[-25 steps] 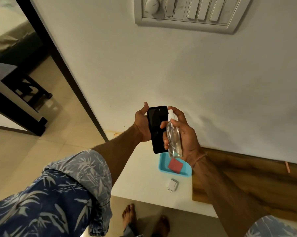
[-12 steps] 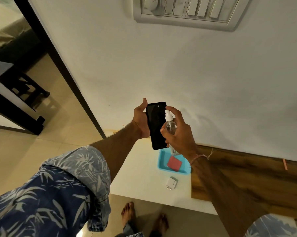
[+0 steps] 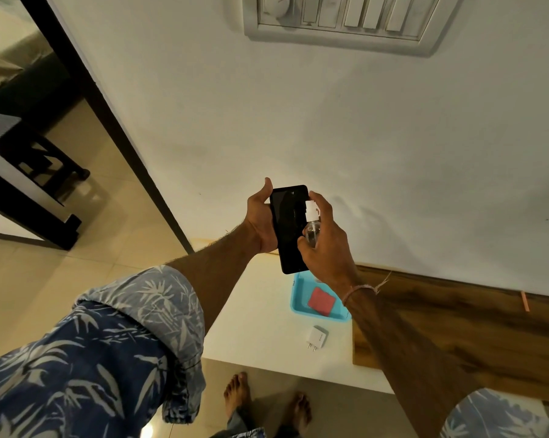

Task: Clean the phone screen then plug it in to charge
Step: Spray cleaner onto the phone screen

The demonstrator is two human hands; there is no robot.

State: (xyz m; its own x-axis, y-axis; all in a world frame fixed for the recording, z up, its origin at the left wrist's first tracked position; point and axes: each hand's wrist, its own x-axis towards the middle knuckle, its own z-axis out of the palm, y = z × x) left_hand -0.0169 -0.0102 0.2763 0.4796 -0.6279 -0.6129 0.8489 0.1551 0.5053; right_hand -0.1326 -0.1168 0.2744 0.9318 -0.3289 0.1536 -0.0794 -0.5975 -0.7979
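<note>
Black phone (image 3: 288, 227) gripped upright in left hand (image 3: 260, 221), fingers wrapped round it; right hand (image 3: 325, 245) fingers closed on clear spray bottle (image 3: 312, 224) beside screen, above white surface (image 3: 257, 327).

Left hand (image 3: 260, 224) gripped phone (image 3: 289, 229) above blue tray (image 3: 298, 306); right hand (image 3: 328, 248) held spray bottle (image 3: 312, 227) against phone; white charger (image 3: 317, 337) beside tray.
</note>
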